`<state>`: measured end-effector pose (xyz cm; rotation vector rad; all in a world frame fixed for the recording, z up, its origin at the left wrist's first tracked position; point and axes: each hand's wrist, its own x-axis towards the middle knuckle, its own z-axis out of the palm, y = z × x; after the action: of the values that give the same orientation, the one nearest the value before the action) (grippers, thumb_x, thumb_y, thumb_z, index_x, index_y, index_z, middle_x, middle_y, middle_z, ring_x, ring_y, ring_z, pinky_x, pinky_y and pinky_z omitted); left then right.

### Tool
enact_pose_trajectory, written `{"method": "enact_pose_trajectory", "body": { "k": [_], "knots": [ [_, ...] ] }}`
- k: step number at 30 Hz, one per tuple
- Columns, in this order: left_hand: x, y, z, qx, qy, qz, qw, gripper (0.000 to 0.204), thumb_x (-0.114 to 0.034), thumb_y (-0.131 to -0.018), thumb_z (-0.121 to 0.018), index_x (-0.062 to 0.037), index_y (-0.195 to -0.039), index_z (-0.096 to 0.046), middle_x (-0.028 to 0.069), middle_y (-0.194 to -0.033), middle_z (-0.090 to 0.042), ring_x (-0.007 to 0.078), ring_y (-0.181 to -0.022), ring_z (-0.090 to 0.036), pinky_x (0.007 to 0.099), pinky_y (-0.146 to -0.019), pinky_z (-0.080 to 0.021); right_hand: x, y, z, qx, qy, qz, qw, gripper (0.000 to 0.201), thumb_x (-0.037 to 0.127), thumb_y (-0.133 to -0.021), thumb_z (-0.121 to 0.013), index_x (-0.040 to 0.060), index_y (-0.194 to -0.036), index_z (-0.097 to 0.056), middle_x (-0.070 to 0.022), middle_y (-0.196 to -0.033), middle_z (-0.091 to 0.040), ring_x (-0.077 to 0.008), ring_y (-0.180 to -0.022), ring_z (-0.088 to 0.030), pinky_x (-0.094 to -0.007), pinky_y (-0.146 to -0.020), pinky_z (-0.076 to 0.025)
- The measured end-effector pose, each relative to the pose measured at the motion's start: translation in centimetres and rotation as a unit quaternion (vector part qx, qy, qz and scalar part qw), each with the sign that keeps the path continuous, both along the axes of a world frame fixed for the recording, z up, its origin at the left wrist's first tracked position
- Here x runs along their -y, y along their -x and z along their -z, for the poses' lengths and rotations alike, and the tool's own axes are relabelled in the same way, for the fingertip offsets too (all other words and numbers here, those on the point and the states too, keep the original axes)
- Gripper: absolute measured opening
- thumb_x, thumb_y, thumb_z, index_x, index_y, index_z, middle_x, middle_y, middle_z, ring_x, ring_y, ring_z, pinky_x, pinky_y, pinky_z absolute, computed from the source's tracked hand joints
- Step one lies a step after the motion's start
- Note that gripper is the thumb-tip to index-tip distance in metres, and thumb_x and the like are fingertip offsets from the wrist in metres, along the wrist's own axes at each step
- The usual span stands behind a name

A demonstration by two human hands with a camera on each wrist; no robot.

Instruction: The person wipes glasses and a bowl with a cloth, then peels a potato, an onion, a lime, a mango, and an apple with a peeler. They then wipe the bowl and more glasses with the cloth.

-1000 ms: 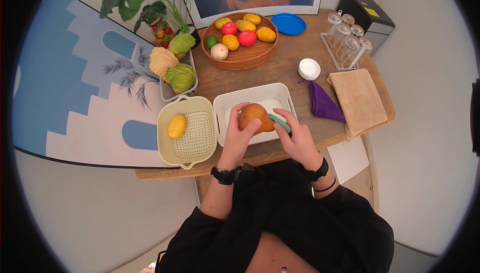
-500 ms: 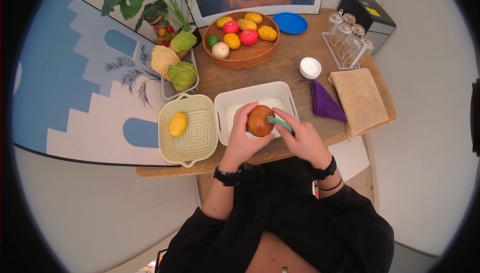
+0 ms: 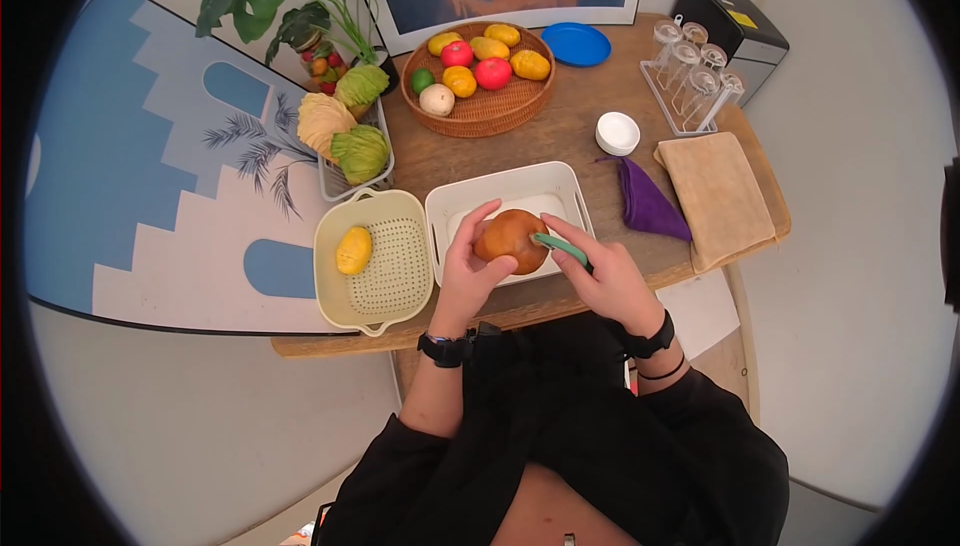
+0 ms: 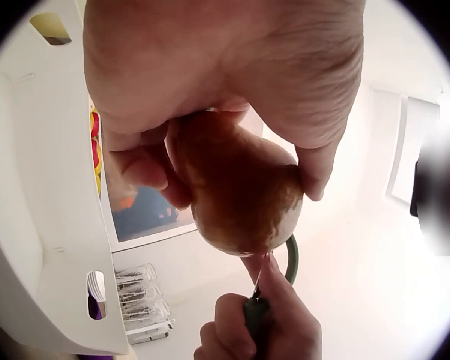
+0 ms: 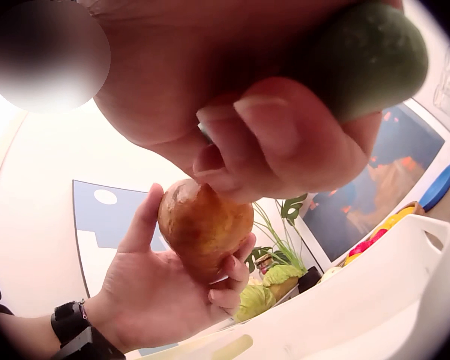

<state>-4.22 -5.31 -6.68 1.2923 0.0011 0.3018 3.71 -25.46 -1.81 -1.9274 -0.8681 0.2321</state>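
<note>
A brown, glossy pear [image 3: 512, 238] is in my left hand [image 3: 468, 271], above the white basin [image 3: 500, 176]. Thumb and fingers of that hand grip it from opposite sides, and the left wrist view shows the rounded pear [image 4: 240, 187] with its broad end toward the right hand. My right hand [image 3: 612, 286] holds a green peeler [image 3: 568, 248] in curled fingers. The peeler's head is right at the pear's end. Around that end, the pear [image 5: 206, 229] has a paler, wet-looking patch. Part of the peeler's handle [image 5: 379, 60] is hidden by the fingers.
Left of the basin stands a pale yellow colander [image 3: 390, 271] with a yellow oval fruit [image 3: 353, 250]. Behind are a wicker tray [image 3: 470, 124] of fruit and a blue plate [image 3: 577, 44]. To the right lie a purple cloth [image 3: 650, 204], tan towel [image 3: 715, 196], white bowls [image 3: 618, 133] and glasses [image 3: 690, 81].
The left hand has turned the pear, its end facing more upward half a second ago and tilting back left now. The right hand with the peeler has shifted slightly right and toward the body.
</note>
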Motion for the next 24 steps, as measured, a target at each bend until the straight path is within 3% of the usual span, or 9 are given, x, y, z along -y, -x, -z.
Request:
{"method": "enact_pose_trajectory", "body": {
  "k": [5,7,11,13,16,24],
  "knots": [
    [-0.2,-0.4,1.8,0.035,0.056,-0.005,0.998,0.066,-0.031,-0.089,-0.078,-0.0026,-0.140,-0.048,0.0115,-0.129,-0.060,0.0205,-0.121,-0.057,0.0334,-0.103,-0.046,-0.1,0.1,0.2,-0.006,-0.005,-0.009,1.000,0.045,0.020,-0.098,-0.062,0.0190,-0.142,-0.055,-0.0215,-0.071,-0.062,-0.0434,-0.065,-0.062,-0.0420,-0.058,-0.050],
    [-0.2,-0.5,1.9,0.013,0.055,-0.004,0.998,0.074,-0.050,-0.090,-0.073,-0.0035,-0.140,-0.045,0.0106,-0.131,-0.058,0.0205,-0.122,-0.058,0.0343,-0.103,-0.049,-0.2,0.1,0.1,-0.006,-0.008,-0.013,1.000,0.046,0.020,-0.097,-0.063,0.0192,-0.143,-0.055,-0.0217,-0.072,-0.063,-0.0432,-0.065,-0.062,-0.0423,-0.058,-0.050],
    [0.0,-0.4,1.4,-0.003,0.121,0.007,0.993,0.068,-0.052,-0.095,-0.065,-0.0057,-0.140,-0.043,0.0115,-0.132,-0.058,0.0218,-0.123,-0.057,0.0368,-0.104,-0.049,-0.3,0.2,0.7,0.021,-0.009,-0.016,1.000,0.048,0.019,-0.096,-0.064,0.0194,-0.143,-0.055,-0.0218,-0.073,-0.063,-0.0431,-0.065,-0.062,-0.0429,-0.058,-0.050],
    [-0.2,-0.2,1.2,0.017,0.203,0.066,0.977,0.056,-0.047,-0.102,-0.053,-0.0090,-0.141,-0.039,0.0138,-0.135,-0.057,0.0248,-0.124,-0.057,0.0411,-0.104,-0.049,-0.3,0.3,0.4,0.018,0.001,-0.010,1.000,0.050,0.018,-0.095,-0.064,0.0200,-0.144,-0.054,-0.0222,-0.075,-0.064,-0.0432,-0.067,-0.063,-0.0437,-0.059,-0.051],
    [-0.1,0.3,-0.6,0.001,0.248,0.087,0.965,0.047,-0.041,-0.106,-0.045,-0.0121,-0.142,-0.037,0.0154,-0.137,-0.056,0.0274,-0.124,-0.058,0.0444,-0.104,-0.050,-0.4,0.4,0.7,0.036,-0.018,-0.012,0.999,0.051,0.017,-0.095,-0.064,0.0208,-0.145,-0.053,-0.0225,-0.076,-0.065,-0.0432,-0.069,-0.064,-0.0440,-0.060,-0.051],
    [-0.3,0.2,0.5,-0.038,0.246,0.077,0.965,0.048,-0.044,-0.107,-0.039,-0.0135,-0.144,-0.037,0.0153,-0.141,-0.052,0.0303,-0.128,-0.056,0.0535,-0.103,-0.050,-0.5,0.6,1.1,0.050,-0.022,-0.010,0.998,0.058,0.012,-0.092,-0.064,0.0208,-0.147,-0.050,-0.0238,-0.080,-0.066,-0.0432,-0.072,-0.065,-0.0443,-0.062,-0.052]
  ]
}}
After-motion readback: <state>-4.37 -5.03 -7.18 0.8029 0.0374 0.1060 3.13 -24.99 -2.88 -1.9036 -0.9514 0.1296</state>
